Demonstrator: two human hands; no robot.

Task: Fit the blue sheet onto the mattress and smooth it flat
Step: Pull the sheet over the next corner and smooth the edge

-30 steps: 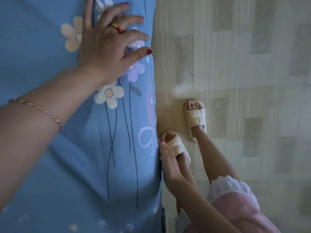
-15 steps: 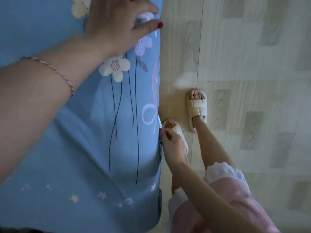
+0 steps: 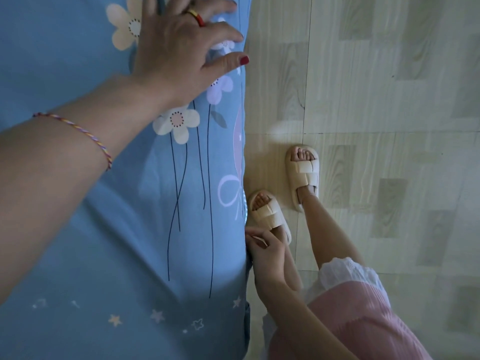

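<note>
Compared with a moment ago, the left hand (image 3: 181, 48) sits lower in view, spread flat on the blue sheet (image 3: 78, 242) covering the mattress. Its edge runs lengthwise just left of the right hand (image 3: 265, 252), the nearer grip, whose curled fingers look like they're pinching the hem, though I can't tell for sure.

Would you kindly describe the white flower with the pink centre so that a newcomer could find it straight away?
Start at the blue sheet filling the frame's left side and follow the left hand back to its wrist. The white flower lies just below that wrist. Unlike the cream flower and the lilac flower, it has white petals around a pink, dotted centre.
</note>
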